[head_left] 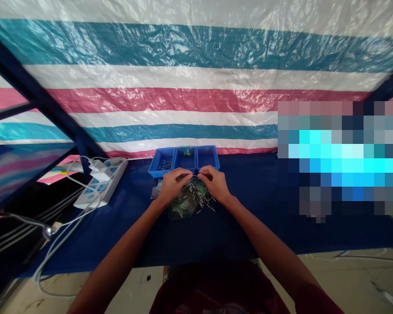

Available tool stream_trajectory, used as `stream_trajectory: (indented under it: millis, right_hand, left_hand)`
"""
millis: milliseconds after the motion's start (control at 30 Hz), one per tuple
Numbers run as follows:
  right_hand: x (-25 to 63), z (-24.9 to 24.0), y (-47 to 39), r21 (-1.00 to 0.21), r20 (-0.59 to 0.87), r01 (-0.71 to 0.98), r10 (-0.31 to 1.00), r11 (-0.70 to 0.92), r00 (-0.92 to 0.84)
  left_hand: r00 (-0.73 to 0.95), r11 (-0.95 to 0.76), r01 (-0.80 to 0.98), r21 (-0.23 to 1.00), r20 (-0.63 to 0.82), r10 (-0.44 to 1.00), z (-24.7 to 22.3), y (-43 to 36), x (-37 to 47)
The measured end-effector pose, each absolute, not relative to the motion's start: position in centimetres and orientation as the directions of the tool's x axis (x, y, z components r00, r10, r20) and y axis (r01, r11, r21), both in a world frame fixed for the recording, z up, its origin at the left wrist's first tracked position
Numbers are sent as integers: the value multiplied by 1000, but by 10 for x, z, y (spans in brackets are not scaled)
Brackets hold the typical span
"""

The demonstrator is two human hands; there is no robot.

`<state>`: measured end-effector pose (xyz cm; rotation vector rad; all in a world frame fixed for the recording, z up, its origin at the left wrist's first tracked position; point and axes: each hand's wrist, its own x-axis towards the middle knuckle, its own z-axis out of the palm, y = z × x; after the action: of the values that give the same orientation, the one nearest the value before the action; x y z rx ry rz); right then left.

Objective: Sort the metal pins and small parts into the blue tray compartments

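One thin rod (195, 175) is pinched by left hand (170, 185) and right hand (217, 184); few sit in the left bin (158, 173), many loose rods (201, 202) outside seem left.

- Twelve o'clock: crinkled glare across striped sheeting (183, 48).
- Six o'clock: dark shirt (216, 288) in deep shadow.
- Three o'clock: coarse mosaic block (342, 159), glowing cyan.
- Edges: wide-angle stretching.
- Centre: dim; metal pins (201, 199) soft, perhaps slightly blurred.

Thin piece (195, 175) between hands (170, 186) (218, 185) too small to identify; pixelated patch (340, 161) hides part of table (258, 183).
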<state>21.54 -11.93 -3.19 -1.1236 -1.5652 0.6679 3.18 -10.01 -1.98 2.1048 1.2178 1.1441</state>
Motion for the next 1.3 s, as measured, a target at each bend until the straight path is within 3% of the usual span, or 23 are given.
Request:
stream_trajectory:
  millis: [267, 567, 767, 1300]
  right_hand:
    - [217, -29, -120, -856, 419, 344, 908, 386, 23]
    - [218, -26, -121, -820, 451, 400, 893, 411, 7]
    - [217, -25, -122, -800, 472, 397, 881, 449, -44]
    - [214, -30, -121, -777, 490, 379, 861, 503, -138]
  left_hand:
    - [192, -407, 458, 790, 360, 913, -19, -99, 31]
    - [152, -273, 281, 920, 238, 959, -8, -105, 35]
    - [71, -260, 296, 919, 250, 966, -6, -103, 32]
    - [121, -231, 238, 943, 208, 971, -11, -102, 35]
